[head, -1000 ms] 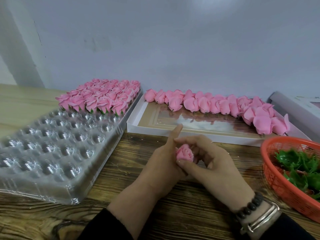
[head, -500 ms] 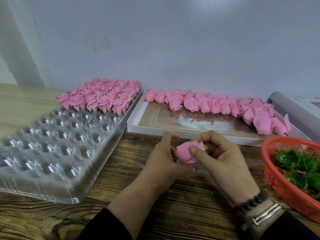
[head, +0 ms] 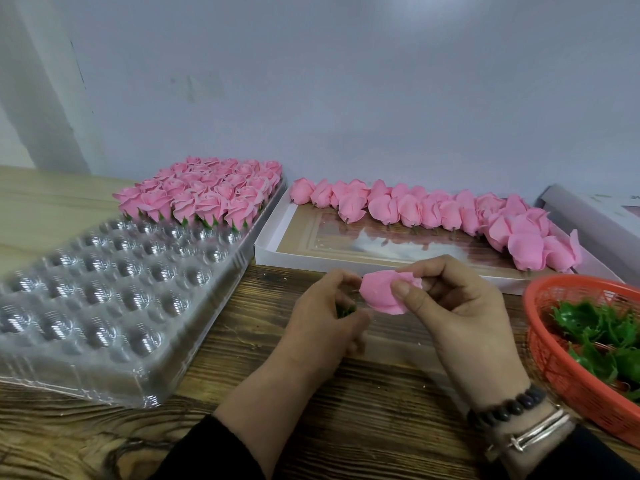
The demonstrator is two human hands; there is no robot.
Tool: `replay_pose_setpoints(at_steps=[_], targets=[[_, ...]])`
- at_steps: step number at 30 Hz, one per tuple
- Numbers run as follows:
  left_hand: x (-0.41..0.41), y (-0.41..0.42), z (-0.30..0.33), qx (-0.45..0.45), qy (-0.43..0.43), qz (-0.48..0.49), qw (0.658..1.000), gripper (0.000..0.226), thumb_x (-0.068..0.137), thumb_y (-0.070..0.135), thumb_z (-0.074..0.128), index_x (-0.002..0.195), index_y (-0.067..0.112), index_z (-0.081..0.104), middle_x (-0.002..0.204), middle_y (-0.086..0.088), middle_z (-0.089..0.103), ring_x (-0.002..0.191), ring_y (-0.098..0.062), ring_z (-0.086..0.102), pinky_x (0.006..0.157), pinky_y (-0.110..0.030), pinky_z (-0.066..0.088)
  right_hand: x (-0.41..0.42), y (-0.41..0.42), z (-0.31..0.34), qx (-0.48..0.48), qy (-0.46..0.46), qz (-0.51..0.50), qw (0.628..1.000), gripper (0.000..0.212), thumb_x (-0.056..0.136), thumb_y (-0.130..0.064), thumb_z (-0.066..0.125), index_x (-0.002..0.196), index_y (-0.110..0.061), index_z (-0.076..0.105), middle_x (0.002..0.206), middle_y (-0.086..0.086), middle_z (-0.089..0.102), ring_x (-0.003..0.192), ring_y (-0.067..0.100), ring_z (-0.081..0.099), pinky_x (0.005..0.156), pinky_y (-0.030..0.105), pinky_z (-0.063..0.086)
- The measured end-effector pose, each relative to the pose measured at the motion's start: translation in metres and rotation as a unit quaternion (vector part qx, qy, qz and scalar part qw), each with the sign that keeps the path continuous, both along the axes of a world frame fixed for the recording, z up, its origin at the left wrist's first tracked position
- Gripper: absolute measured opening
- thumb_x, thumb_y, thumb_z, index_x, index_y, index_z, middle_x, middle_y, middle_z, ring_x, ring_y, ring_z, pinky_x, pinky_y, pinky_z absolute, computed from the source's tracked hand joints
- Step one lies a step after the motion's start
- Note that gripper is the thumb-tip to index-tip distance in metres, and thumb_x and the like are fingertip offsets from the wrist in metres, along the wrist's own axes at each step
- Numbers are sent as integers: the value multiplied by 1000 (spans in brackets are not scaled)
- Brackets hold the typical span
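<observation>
Wood table (head: 346, 427), R hand (head: 460, 313) w/ 1 rose (head: 381, 292), L hand (head: 325, 317) 1 calyx (head: 344, 310)

We log the held bud (head: 382, 295) as plain pink, no pattern; calyx (head: 345, 310) green. Finished roses (head: 204, 197): pink, green bases. Dimpled tray (head: 104, 289): clear, glossy highlights. Loose buds (head: 433, 211): same pink. Box (head: 265, 252): white walls, tan floor with printed frame lines. Basket (head: 554, 368): orange-red mesh; leaf parts (head: 602, 327) green. Table (head: 363, 427): dark brown wood grain. Bracelet (head: 512, 407): dark beads. Bangle (head: 530, 436): silver. Sleeve (head: 207, 452): black. Wall (head: 346, 98): pale grey-blue.
</observation>
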State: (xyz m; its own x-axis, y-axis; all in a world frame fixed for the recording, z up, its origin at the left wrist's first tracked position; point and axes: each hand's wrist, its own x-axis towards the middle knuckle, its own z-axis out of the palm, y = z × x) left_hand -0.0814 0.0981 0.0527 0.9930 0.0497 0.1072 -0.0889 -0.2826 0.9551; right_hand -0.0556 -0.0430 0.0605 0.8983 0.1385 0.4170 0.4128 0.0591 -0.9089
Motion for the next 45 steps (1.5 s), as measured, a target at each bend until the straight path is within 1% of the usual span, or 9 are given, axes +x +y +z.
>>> replay_pose_setpoints(at_steps=[3,6,10,14,20,27,32,36,45], targets=[[0,-1,0,-8,-24,19,999,29,79,10,68,102,23,55,82,-12,60,62,-8,51,58,-23,47,0,0,0,-6,-1,-3,1000,12,74,0,70,75,-11,66,65,-1,59,63,10,50,59,15,43],[0,0,1,-19,-6,8,1000,40,77,4,65,106,25,48,91,-4,54,76,-9,51,69,-21,49,2,-1,-1,-13,4,-12,1000,10,74,0,70,76,-8,66,66,4,58,63,12,49,59,15,42],[-1,0,4,-45,35,-38,998,40,81,0,55,110,26,47,113,-8,54,99,-29,57,88,-45,51,2,0,-2,-17,5,-13,1000,13,74,2,70,74,-10,65,67,7,58,63,12,49,60,15,43],[0,0,0,-66,27,-25,997,35,86,2,56,113,24,49,111,-8,59,95,-26,62,83,-40,54,4,0,-3,-14,10,-15,1000,11,74,2,70,73,-7,64,63,3,57,60,8,49,57,13,42],[5,3,-6,-234,4,64,970,36,74,-10,66,105,6,57,102,-17,66,94,-27,64,84,-35,52,6,-2,-5,-33,7,-25,999,13,75,3,69,73,-8,64,70,25,58,66,22,49,65,31,42],[5,4,-5,-190,-2,51,981,35,74,-12,66,103,4,59,99,-11,68,73,-20,66,58,-25,56,6,-1,-7,-28,-19,-40,999,16,73,-2,72,72,-16,65,67,12,60,66,21,51,64,31,44],[7,3,-10,-122,-21,48,991,36,78,-13,61,105,10,59,103,-9,67,76,-10,67,65,-20,52,4,1,-7,-43,-62,-56,996,27,72,-3,74,68,-27,63,67,4,58,65,17,51,63,29,43],[6,-2,-11,-91,-29,36,995,38,78,-12,60,106,13,59,101,-11,67,82,-23,67,68,-29,56,4,4,-10,-108,-98,-68,987,36,72,1,73,69,-33,59,72,5,58,65,10,50,62,18,41],[4,-6,-9,-27,-52,51,997,46,79,-4,64,115,22,54,101,-7,67,90,-22,67,84,-44,54,3,4,-9,-185,-146,-93,968,25,73,3,72,70,-20,62,75,-6,54,74,3,51,65,7,38]])
